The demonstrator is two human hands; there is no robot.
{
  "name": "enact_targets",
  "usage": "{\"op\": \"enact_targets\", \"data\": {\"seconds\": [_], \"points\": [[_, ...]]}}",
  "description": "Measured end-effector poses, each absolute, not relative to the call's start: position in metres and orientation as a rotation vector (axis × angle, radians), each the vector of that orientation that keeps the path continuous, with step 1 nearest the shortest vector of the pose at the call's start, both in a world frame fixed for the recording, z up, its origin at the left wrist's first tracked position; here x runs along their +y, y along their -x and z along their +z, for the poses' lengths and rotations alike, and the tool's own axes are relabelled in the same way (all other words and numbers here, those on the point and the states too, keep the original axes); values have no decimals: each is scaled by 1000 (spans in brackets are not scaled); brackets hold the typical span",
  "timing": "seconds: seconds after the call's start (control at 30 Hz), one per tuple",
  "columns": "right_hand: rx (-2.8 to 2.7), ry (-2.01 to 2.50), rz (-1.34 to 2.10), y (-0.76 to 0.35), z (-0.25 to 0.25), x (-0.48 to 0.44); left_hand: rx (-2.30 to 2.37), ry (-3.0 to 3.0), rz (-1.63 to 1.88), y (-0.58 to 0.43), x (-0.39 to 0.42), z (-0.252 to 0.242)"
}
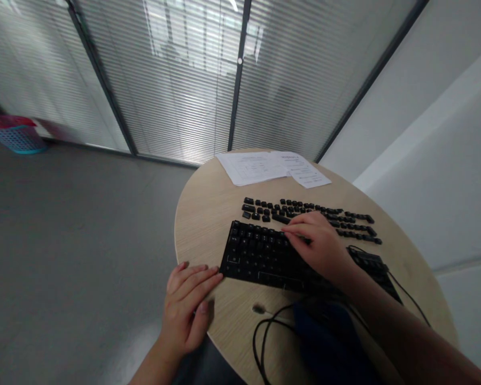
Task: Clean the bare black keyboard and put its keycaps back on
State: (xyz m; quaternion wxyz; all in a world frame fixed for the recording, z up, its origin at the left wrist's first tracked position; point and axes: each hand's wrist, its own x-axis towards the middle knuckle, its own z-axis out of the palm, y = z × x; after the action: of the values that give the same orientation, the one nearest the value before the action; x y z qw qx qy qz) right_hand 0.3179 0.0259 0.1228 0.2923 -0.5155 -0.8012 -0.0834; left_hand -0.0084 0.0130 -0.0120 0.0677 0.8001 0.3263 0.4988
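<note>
A black keyboard [260, 251] lies on the round wooden table [200, 214], partly covered by my right arm. My left hand [188, 305] rests flat at the table's edge, fingers stretched out and fingertips touching the keyboard's near left corner. Over the keyboard's far row is my right hand [318, 240], its thumb and fingers pinched together; whatever may be between them is too small to make out. Just behind the keyboard, loose black keycaps [248, 208] are laid out in rows, some of them hidden by my right hand.
Printed paper sheets [260, 167] lie at the table's far side. Nearer me are a looped black cable [260, 342], a dark blue cloth-like item [324, 337] and a small dark-tipped object [258, 309]. A blue basket [20, 140] stands on the floor at left.
</note>
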Motion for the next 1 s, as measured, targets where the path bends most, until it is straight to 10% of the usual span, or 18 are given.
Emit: {"op": "enact_targets", "data": {"seconds": [0.47,1.0], "points": [[-2211,1964,149,-399,123,174,976,-2387,1541,7,13,-11],[-2065,1629,56,-357,139,100,982,-2413,1493,9,13,-10]]}}
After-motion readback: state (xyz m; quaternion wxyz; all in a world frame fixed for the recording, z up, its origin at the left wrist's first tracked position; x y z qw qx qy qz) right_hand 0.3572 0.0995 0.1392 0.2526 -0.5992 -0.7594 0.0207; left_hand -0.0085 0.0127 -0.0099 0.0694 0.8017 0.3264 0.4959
